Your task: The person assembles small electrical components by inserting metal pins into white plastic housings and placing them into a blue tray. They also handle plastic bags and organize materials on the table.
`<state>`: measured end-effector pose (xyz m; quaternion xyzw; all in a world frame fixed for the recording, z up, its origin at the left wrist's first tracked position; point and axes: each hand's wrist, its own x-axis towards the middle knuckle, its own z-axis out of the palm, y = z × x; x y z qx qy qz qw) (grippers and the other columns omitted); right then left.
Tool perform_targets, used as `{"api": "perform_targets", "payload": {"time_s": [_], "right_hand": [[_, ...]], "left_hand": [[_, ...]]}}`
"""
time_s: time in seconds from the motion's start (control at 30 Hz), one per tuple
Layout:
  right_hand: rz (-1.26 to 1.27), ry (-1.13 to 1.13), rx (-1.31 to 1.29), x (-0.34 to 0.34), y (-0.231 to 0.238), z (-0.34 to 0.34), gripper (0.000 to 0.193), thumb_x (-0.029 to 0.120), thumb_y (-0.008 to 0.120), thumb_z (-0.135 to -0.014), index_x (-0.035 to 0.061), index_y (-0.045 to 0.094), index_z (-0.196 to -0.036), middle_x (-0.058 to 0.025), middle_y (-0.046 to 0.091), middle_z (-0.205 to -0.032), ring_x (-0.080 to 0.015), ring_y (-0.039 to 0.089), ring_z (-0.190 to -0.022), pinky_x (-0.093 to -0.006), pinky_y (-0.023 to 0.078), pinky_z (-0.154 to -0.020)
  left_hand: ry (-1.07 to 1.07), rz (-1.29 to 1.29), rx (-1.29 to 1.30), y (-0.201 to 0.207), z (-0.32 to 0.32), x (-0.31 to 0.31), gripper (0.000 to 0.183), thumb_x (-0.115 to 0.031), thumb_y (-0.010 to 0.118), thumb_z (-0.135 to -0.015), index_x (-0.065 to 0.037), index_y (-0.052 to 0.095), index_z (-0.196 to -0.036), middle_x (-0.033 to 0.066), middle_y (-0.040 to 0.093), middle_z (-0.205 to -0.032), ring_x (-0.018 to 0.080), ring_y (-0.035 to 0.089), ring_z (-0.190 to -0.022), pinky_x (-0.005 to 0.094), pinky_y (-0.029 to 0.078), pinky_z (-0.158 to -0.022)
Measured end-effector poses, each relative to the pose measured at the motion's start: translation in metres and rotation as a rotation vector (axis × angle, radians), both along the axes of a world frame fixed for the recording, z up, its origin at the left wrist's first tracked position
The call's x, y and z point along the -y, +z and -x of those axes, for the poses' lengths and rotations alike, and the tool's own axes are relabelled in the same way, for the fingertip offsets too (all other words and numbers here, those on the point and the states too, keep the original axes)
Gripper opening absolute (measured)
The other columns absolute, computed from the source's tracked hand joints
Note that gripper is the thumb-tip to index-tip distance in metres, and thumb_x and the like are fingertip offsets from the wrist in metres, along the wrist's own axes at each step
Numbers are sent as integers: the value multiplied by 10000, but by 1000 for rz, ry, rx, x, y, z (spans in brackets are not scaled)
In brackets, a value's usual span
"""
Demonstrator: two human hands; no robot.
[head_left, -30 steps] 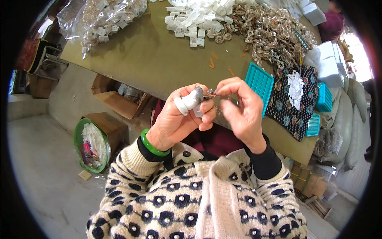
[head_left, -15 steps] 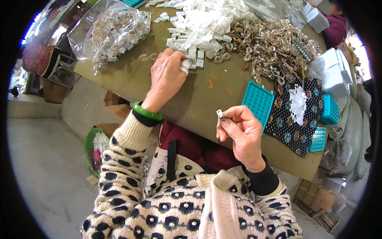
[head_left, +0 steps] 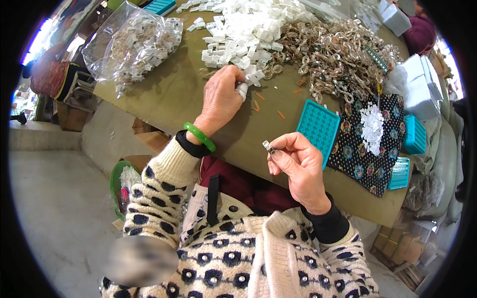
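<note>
My left hand [head_left: 218, 102], with a green bangle [head_left: 199, 137] at the wrist and a white wrap on one finger, is closed at the near edge of a heap of white plastic housings [head_left: 243, 37]. At its fingertips is one white housing [head_left: 255, 76], tilted and partly hidden. My right hand [head_left: 300, 169] hovers over the table's near edge. Its thumb and forefinger pinch a small white plastic piece [head_left: 267, 144] with a dark metal-looking bit under it. Right of the heap lies a tangle of clear and brownish looped cords [head_left: 338, 54].
A teal ridged tray [head_left: 318, 130] lies beside a dark patterned cloth [head_left: 362, 166] bearing small white pieces [head_left: 371, 130]. Orange strips [head_left: 281, 114] are scattered mid-table. A clear bag [head_left: 141, 47] of parts stands far left; more teal trays [head_left: 413, 134] are right. A green basin [head_left: 115, 186] sits below left.
My left hand has shifted right along the heap's edge, and a white housing now shows at its fingertips. The piece in my right hand has moved slightly left and tilted.
</note>
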<state>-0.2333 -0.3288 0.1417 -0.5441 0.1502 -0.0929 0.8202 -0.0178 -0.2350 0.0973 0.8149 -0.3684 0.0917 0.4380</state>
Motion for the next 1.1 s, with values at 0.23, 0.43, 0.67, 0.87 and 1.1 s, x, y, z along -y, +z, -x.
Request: {"api": "perform_targets", "payload": {"time_s": [0.23,0.43,0.67,0.87,1.1], "right_hand": [[63,-138,106,10,5,-19,97,12,614,-946,-22,602,-1036,-84,643,-867,-112,558,-650,-255,468,-622],[143,-183,104,6,5,-24,84,8,652,-925,-12,608,-993,-19,645,-860,-36,554,-668,-185,460,-597],[67,-191,95,-1,10,-18,73,-11,648,-912,-18,599,-966,-43,645,-843,-54,558,-645,-193,462,-584],[63,-202,135,-8,15,-12,46,-25,622,-900,-6,584,-918,-47,631,-810,-66,558,-615,-195,439,-547],[79,-197,13,-21,19,-12,49,-4,637,-905,0,588,-907,-30,635,-794,-45,547,-613,-179,417,-528]], "left_hand": [[-229,258,-820,33,48,-18,305,18,675,-866,9,623,-1166,6,615,-841,81,603,-701,210,489,-601],[-518,575,-1322,36,86,-38,306,-79,703,-886,7,648,-1175,86,682,-1026,153,662,-809,273,548,-676],[-570,747,-1506,21,96,-51,334,-114,668,-913,-1,627,-1225,146,687,-1082,230,698,-867,333,592,-730],[-582,900,-1493,12,100,-57,348,-114,667,-911,-22,624,-1244,171,685,-1084,260,711,-902,366,606,-753],[-577,947,-1371,8,103,-59,320,-74,698,-881,-40,659,-1197,168,679,-1068,241,684,-833,349,583,-723]]}}
